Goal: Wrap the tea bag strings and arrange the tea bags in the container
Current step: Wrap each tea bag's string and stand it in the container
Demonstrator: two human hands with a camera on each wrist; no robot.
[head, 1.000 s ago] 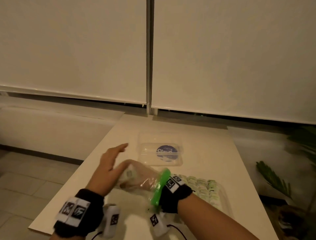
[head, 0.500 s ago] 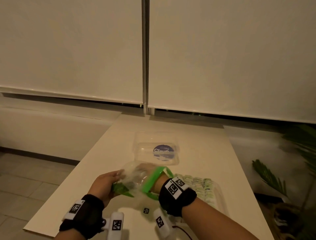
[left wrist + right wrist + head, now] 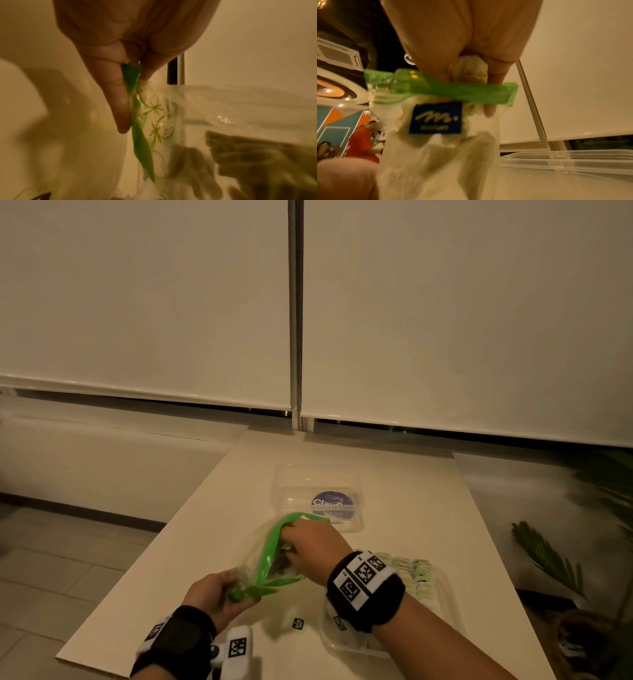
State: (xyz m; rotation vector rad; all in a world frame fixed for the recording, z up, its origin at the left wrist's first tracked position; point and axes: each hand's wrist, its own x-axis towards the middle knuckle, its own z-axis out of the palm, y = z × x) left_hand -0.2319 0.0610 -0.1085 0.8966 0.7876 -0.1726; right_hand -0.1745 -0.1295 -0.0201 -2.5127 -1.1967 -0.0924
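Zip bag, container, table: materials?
Zip bag: thin clear plastic film, glossy and crinkled, with an opaque green seal strip; contents show through.
Container: clear rigid plastic, going by its see-through wall and molded rim.
Table: smooth matte cream top, probably laminate or painted board; not certain.

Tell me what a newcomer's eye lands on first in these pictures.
The bright green zip strip of the clear plastic bag, held up over the near middle of the table. The left hand pinches its lower corner, and the right hand reaches into its mouth, gripping a tea bag. Behind sits a clear lid with a blue round label; at right, a container lined with tea bags.
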